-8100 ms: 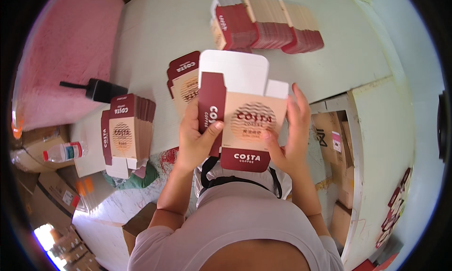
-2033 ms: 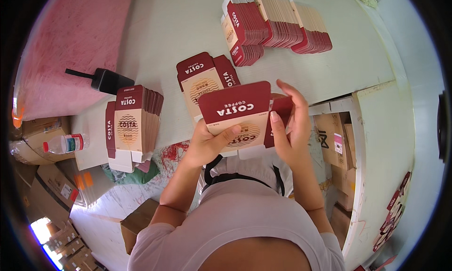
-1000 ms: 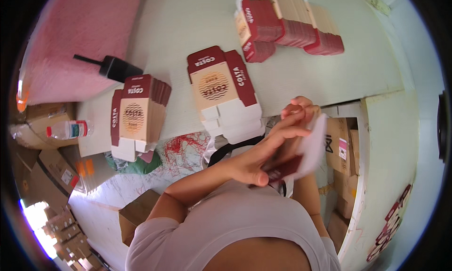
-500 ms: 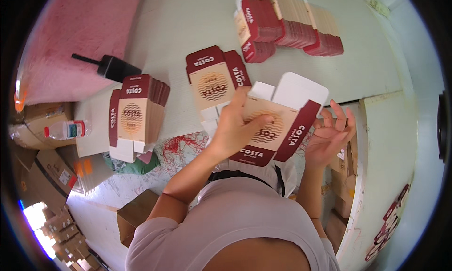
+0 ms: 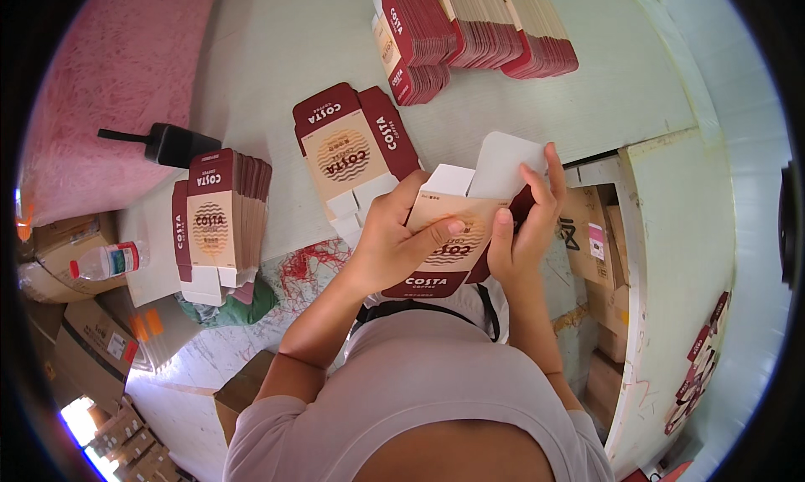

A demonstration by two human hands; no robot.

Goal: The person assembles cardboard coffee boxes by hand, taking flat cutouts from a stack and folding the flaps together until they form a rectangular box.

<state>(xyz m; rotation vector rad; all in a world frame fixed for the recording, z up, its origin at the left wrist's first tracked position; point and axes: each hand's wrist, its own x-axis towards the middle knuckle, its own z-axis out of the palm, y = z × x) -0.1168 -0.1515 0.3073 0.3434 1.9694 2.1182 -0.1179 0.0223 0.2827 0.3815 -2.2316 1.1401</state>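
Note:
I hold a tan and maroon cardboard carton in front of my chest, its white flaps standing open at the top. My left hand grips its left side with the thumb across the printed front. My right hand clasps its right edge, fingers reaching up onto a white flap. A flat unfolded carton blank lies on the pale table just beyond my left hand.
A stack of flat blanks sits at the left, and a long row of blanks lies at the far edge. A black tool rests by a pink sheet. A plastic bottle and brown cardboard boxes stand around me.
Since half a second ago the carton has come in closer to my chest and turned more upright. My right hand, then spread open at its edge, now grips it.

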